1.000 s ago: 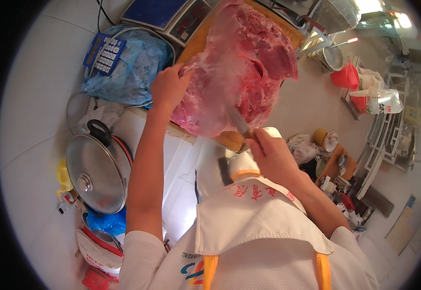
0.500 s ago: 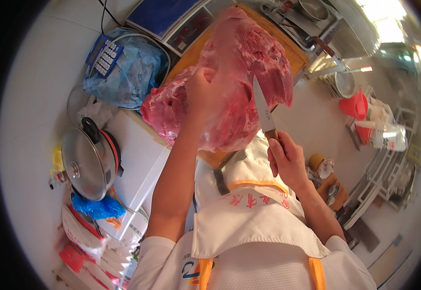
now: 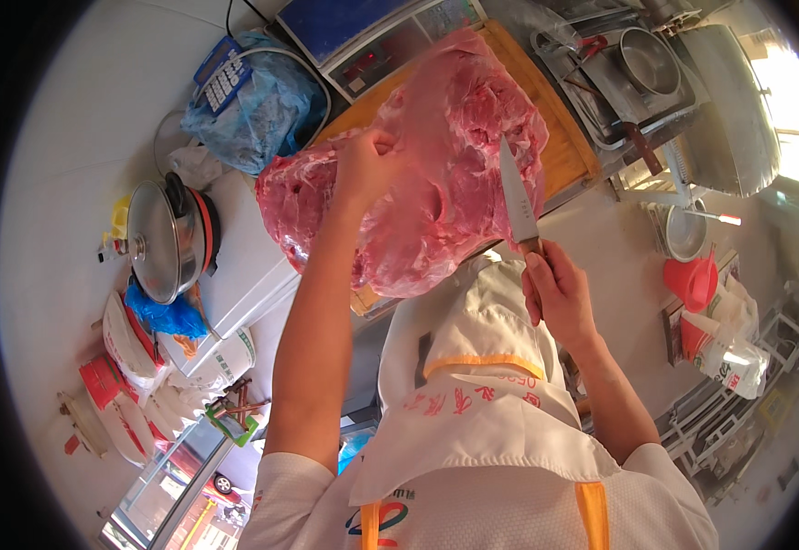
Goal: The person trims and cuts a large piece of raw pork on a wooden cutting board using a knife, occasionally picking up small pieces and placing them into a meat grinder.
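A large slab of raw pink meat [image 3: 418,220] lies on a wooden cutting board [image 3: 560,119]. My left hand [image 3: 367,170] rests on its upper left part, fingers curled in and gripping the surface; the fingertips are partly hidden. My right hand [image 3: 557,289] is closed around the wooden handle of a knife [image 3: 517,197]. The blade points up and away from me, lying over the meat's right side, with its tip near a ragged, cut-looking area. Whether the edge touches the meat I cannot tell.
Beyond the board stands a scale [image 3: 363,69]. At left are a blue plastic bag [image 3: 257,110], a calculator [image 3: 223,75] and a lidded pan [image 3: 157,243]. Far right holds a metal tray with a steel bowl [image 3: 649,61]. A red plastic scoop [image 3: 691,280] sits lower right.
The whole view has shifted. The meat's right-hand flap, which hung out beyond the knife, now sits closer in. My right hand and knife have moved slightly right; my left hand keeps its hold.
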